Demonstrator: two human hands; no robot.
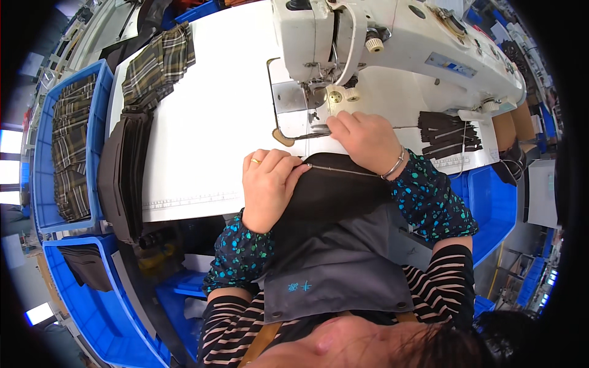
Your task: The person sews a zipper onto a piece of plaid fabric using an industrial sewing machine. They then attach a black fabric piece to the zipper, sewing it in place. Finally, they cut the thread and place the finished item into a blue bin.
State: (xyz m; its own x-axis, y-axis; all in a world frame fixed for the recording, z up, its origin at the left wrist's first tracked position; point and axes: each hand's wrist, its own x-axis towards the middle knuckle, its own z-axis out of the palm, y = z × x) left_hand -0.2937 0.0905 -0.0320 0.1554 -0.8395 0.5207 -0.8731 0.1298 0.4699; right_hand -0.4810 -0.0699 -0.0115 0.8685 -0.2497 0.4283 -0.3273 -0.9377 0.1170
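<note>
My left hand [268,183], with a ring on it, pinches the edge of a dark fabric piece [337,191] at the end of its metal zipper [343,170]. The fabric hangs over the table's front edge onto my lap. My right hand [371,142], with a bracelet at the wrist, is closed beside the needle area of a white sewing machine [392,37]. Its fingertips are pressed together; what they hold is hidden. Just left of them, a narrow dark strip [307,136] lies by the presser foot.
Several dark zippers [448,132] lie on the table's right side. On the left are plaid fabric pieces [159,64], a dark fabric stack [126,172] and a blue bin [101,141] of plaid pieces. Other blue bins [104,313] stand below the left and right table edges.
</note>
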